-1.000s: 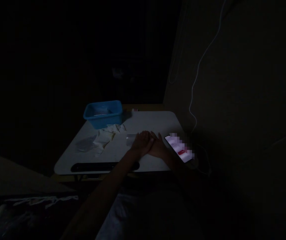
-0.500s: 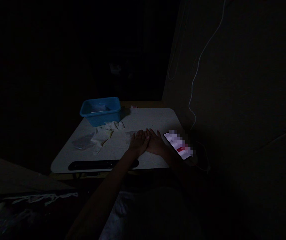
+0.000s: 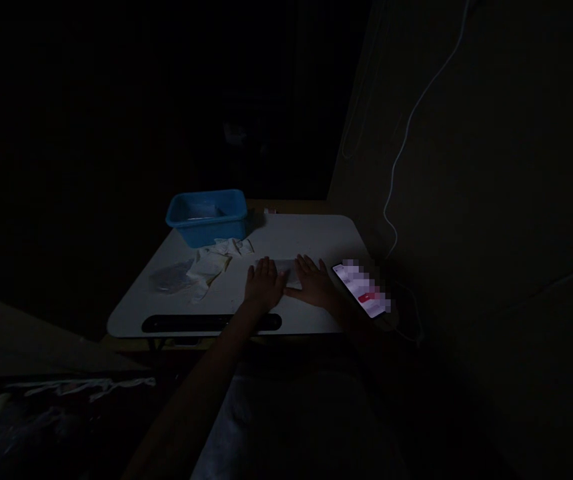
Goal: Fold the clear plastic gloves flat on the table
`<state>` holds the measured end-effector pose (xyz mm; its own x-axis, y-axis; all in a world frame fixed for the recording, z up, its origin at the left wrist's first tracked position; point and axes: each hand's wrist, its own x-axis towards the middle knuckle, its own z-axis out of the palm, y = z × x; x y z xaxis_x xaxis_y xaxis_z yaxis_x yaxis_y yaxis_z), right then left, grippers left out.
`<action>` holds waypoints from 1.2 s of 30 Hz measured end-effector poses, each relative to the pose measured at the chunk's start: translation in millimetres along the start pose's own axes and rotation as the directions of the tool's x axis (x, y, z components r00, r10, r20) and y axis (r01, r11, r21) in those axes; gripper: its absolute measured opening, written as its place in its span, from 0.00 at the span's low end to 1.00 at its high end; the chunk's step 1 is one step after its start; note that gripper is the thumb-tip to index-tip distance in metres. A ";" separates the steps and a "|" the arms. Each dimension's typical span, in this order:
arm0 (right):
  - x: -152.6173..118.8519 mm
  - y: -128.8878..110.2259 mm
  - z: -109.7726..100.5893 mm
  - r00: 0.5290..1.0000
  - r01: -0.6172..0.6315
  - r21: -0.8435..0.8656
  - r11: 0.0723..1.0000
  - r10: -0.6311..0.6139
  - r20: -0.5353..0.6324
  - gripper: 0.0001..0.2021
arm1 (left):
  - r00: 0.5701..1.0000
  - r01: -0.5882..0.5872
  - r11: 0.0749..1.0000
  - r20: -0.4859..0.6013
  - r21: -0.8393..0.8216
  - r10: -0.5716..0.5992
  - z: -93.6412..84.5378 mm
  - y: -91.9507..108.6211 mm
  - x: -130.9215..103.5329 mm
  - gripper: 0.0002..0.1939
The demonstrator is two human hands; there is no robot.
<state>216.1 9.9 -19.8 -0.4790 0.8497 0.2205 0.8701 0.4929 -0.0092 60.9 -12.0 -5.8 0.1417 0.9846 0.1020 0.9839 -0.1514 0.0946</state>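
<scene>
Both hands lie flat on a clear plastic bag or sheet [image 3: 289,268] on the white table [image 3: 311,230]. My left hand [image 3: 265,285] is open, palm down, over its left part, fingers pointing away from me. Over its right part lies my right hand [image 3: 312,283], also open, with its thumb reaching toward the left one. A gap shows the plastic between the two hands. The dim light hides its exact kind. Left of my hands rest crumpled whitish sheets or wrappers [image 3: 210,265], beside another clear plastic bag [image 3: 171,277].
A blue plastic basin [image 3: 211,230] stands at the table's back left. On the right a phone with a lit screen [image 3: 353,283] lies near the edge. A white cable [image 3: 406,130] hangs along the right wall. A dark slot [image 3: 186,323] runs along the front edge.
My hands have moved apart, the left one going left, so the plastic between them now shows. Before, they were side by side and touching. The view has shifted slightly.
</scene>
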 end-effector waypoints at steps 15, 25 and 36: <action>1.3 -1.1 -3.8 0.998 -0.026 -0.003 1.000 0.026 0.052 0.41 | 0.994 0.100 0.995 -0.053 0.029 -0.098 3.1 -7.2 -1.5 0.31; 1.9 -2.3 -5.1 0.998 -0.026 -0.004 1.000 0.026 0.059 0.39 | 0.983 0.156 0.987 -0.100 0.037 -0.152 4.0 -6.0 -4.1 0.34; 22.4 28.1 -3.8 0.977 -0.181 0.393 0.901 0.212 -0.037 0.26 | 0.985 0.152 0.987 -0.095 0.049 -0.147 3.5 -6.0 -3.5 0.34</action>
<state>230.3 42.1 -11.4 -0.2790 0.9273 0.2494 0.8251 0.3644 -0.4318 54.9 -14.2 -10.2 -0.0156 0.9834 0.1808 0.9981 0.0047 0.0607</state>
